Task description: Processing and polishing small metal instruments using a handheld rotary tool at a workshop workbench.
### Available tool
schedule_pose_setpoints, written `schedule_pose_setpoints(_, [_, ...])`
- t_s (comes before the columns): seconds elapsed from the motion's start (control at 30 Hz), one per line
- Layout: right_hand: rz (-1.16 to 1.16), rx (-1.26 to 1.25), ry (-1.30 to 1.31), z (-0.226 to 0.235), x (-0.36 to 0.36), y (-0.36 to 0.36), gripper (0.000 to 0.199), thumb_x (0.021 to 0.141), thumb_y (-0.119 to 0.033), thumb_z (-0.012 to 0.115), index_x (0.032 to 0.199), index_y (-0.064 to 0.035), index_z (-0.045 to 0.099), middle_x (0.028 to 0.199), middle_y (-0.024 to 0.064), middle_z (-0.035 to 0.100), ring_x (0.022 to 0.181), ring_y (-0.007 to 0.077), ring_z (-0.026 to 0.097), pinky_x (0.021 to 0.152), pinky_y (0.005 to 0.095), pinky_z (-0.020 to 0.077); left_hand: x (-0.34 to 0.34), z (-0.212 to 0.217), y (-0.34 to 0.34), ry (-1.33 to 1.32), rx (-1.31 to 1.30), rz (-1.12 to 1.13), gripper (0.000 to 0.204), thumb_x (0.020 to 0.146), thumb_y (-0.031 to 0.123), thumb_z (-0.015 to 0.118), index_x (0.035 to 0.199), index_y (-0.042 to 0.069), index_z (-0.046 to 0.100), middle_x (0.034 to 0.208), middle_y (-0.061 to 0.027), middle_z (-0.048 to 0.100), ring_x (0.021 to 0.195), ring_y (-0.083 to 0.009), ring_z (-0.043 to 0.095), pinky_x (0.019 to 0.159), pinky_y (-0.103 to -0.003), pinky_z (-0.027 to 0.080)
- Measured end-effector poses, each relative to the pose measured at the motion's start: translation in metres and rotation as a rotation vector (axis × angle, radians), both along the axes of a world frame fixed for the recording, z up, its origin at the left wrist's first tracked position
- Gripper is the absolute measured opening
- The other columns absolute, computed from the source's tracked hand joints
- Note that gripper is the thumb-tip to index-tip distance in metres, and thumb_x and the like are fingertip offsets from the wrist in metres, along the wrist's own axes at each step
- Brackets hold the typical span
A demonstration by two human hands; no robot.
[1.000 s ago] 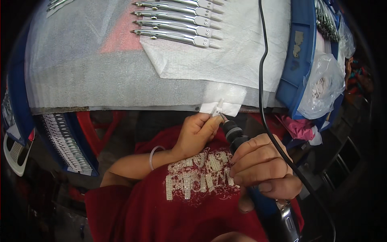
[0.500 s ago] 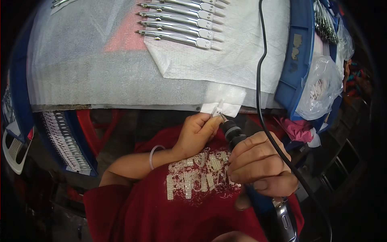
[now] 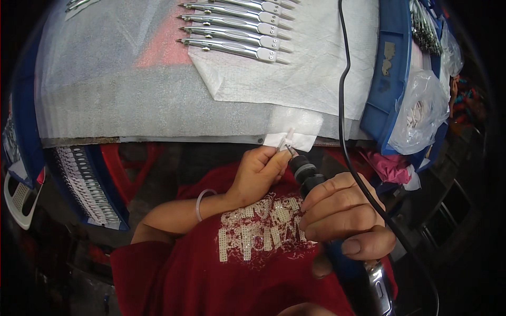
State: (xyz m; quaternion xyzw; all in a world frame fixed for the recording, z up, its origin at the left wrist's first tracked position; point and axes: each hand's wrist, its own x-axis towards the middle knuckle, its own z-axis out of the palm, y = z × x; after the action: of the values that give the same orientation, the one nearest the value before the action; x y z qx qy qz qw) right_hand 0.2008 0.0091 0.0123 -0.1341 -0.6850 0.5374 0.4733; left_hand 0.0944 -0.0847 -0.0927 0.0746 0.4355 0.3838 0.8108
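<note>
Both hands work close together just below the desk's near edge. Right hand (image 3: 337,213) is wrapped tight around a black rotary hand tool (image 3: 308,176), its tip pointing up and left. Left hand (image 3: 258,174) pinches a small metal piece (image 3: 283,146) between its fingertips, held right at the tool's tip; a pale bangle (image 3: 199,204) sits on that wrist. A black cord (image 3: 342,95) runs from the tool up across the desk (image 3: 105,105), which is covered in white foam sheet. Farther off, a row of shiny metal instruments (image 3: 237,31) lies on a white cloth (image 3: 305,79). To the right stands a blue tray (image 3: 390,79) with a clear plastic bag (image 3: 421,113) beside it.
</note>
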Motion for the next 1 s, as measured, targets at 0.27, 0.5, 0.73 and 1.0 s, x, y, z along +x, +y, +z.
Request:
schedule_pose_setpoints(0.27, [0.191,0.033,-0.207,0.006,-0.001,0.013,0.043,0.078,-0.023,0.075,0.096,-0.0053,0.040,0.078,0.0144,0.062,0.060,0.0221,0.064,0.054,0.0315,0.0554,-0.001,-0.002,-0.001,0.016,0.029,-0.005,0.021,0.095,0.017,0.054,0.099,0.000,0.067,0.077,0.0023,0.062,0.064,-0.0009,0.050,0.053,-0.015,0.037])
schedule_pose_setpoints(0.5, [-0.019,0.000,0.026,-0.003,-0.007,-0.001,0.038,0.066,-0.010,0.080,0.088,0.0035,0.051,0.070,0.0170,0.061,0.054,0.0251,0.061,0.047,0.0340,0.0514,-0.001,-0.003,-0.004,-0.067,-0.020,0.036,0.021,0.095,0.017,0.054,0.098,0.000,0.066,0.083,0.0002,0.063,0.067,-0.0021,0.053,0.055,-0.015,0.040])
schedule_pose_setpoints(0.73, [-0.087,0.024,0.036,0.000,0.000,-0.008,0.039,0.071,-0.012,0.078,0.094,0.0007,0.049,0.072,0.0173,0.061,0.055,0.0249,0.061,0.047,0.0340,0.0519,-0.005,0.006,0.004,-0.027,-0.005,-0.020,0.023,0.096,0.020,0.053,0.098,0.000,0.066,0.072,0.0039,0.058,0.059,0.0000,0.046,0.050,-0.014,0.035])
schedule_pose_setpoints(1.0, [-0.011,-0.013,-0.024,0.003,0.002,-0.001,0.039,0.070,-0.013,0.079,0.092,0.0012,0.050,0.072,0.0167,0.062,0.057,0.0256,0.062,0.050,0.0349,0.0530,-0.001,0.004,0.001,-0.031,-0.013,0.023,0.023,0.096,0.020,0.054,0.096,0.000,0.065,0.067,0.0054,0.053,0.056,-0.0003,0.043,0.049,-0.015,0.032])
